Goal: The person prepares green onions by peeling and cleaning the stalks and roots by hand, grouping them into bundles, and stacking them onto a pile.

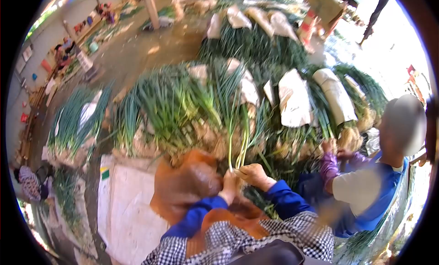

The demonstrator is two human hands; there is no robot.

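Observation:
Several green onions [243,144] stand upright in front of me, pale stems down and long green leaves up. My left hand [229,185] is closed around the white base of one stalk. Close beside it, my right hand [254,176] is closed on the lower stems of the others, and the fingers of both hands nearly meet. The roots are mostly hidden by my hands. An orange-brown apron or sheet [183,187] covers my lap below. Just beyond my hands lies a row of green onion bundles [169,105], roots toward me.
At my right sits a co-worker [366,192] in a blue vest, hands at the onion roots. A whitish board [125,210] lies at my left. Wrapped bundles [295,98] and a second row [256,43] lie beyond. Farther back stands a post [151,11].

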